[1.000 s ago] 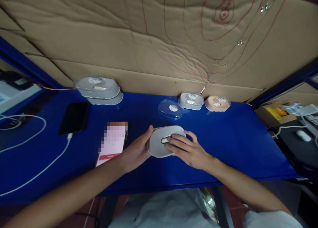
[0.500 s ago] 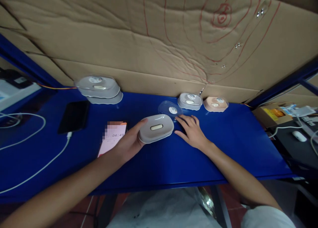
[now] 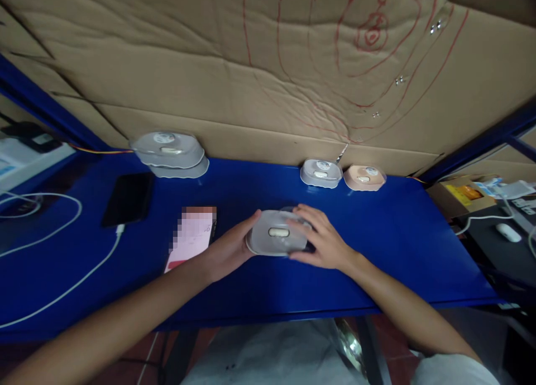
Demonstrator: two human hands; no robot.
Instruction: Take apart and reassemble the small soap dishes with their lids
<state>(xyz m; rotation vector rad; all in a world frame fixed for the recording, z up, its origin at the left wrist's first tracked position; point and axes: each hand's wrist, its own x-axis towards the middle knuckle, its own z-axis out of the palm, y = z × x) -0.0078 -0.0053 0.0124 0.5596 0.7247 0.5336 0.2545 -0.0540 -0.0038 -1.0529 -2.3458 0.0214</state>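
Observation:
My left hand (image 3: pixel 232 245) grips the left end of a shallow grey oval box (image 3: pixel 262 241), thumb on its near-top rim. A pale oblong piece (image 3: pixel 278 232) shows in the middle of the box. My right hand (image 3: pixel 326 241) is closed round the right end, holding a clear plastic lid (image 3: pixel 287 210) over the box. The lid is blurred and see-through, so I cannot tell whether it sits on the rim.
Behind stand a lidded grey box (image 3: pixel 321 174), a lidded peach box (image 3: pixel 364 177) and stacked grey boxes (image 3: pixel 178 156) against the cardboard wall (image 3: pixel 268 111). A lit phone (image 3: pixel 192 237), a dark phone (image 3: pixel 128 199) and a white cable (image 3: pixel 100 273) lie on the blue table (image 3: pixel 268 295).
My right hand has picked the clear lid up off the table and brought it left over the grey box. My left hand has moved the box slightly right and nearer.

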